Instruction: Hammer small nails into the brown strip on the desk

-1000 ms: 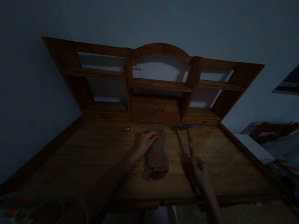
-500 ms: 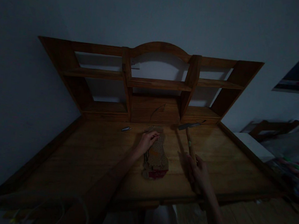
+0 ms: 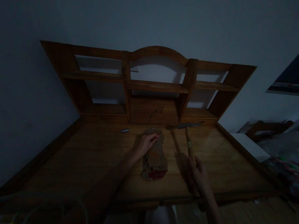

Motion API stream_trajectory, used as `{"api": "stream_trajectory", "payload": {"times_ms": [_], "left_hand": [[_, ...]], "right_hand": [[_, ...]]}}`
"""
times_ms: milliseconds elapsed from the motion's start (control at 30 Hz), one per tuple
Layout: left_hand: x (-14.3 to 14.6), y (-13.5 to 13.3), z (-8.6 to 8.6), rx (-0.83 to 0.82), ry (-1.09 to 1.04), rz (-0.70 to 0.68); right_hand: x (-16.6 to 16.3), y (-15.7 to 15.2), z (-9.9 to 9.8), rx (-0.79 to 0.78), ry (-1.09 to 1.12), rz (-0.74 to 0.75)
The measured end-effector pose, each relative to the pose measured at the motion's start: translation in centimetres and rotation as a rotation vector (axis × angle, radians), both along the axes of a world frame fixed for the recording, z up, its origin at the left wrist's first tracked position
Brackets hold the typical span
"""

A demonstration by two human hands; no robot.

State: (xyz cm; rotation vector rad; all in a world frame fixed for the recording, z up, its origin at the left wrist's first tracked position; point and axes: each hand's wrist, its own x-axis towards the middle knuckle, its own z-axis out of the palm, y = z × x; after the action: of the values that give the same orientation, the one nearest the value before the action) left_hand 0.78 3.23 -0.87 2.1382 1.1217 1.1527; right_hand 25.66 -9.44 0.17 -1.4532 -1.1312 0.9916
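Observation:
The room is dim. My right hand [image 3: 199, 176] is wrapped round the wooden handle of a hammer [image 3: 189, 137], whose metal head points up and away over the wooden desk [image 3: 84, 155]. My left hand [image 3: 147, 143] rests with curled, pinched fingers on the far end of a flat patterned piece [image 3: 154, 159] with a red near edge, lying mid-desk. What the fingertips pinch is too small to make out.
A small metal object [image 3: 125, 131] lies on the desk to the left of my left hand. A wooden shelf hutch [image 3: 154, 86] stands along the back edge against the wall. A chair and cluttered items [image 3: 279, 143] are to the right.
The hammer head has shifted slightly left and nearer the hutch. My left hand stays on the patterned piece. The view has tilted a little.

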Motion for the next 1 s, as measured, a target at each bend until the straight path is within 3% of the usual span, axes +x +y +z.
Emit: {"api": "stream_trajectory", "payload": {"times_ms": [267,467,667,1000], "left_hand": [[-0.1,1.0,-1.5,-0.038,-0.064,0.052],[0.2,0.8,-0.9,0.002,-0.027,0.117],[0.2,0.7,-0.8,-0.033,-0.031,0.138],[0.4,0.6,-0.6,-0.103,-0.082,0.149]], "right_hand": [[0.2,-1.5,4.0,0.139,-0.31,0.074],[-0.4,-1.4,6.5,0.188,-0.701,0.221],[-1.7,-0.7,5.5,0.19,-0.846,0.312],[-1.1,-0.7,4.1,0.137,-0.832,0.348]]}}
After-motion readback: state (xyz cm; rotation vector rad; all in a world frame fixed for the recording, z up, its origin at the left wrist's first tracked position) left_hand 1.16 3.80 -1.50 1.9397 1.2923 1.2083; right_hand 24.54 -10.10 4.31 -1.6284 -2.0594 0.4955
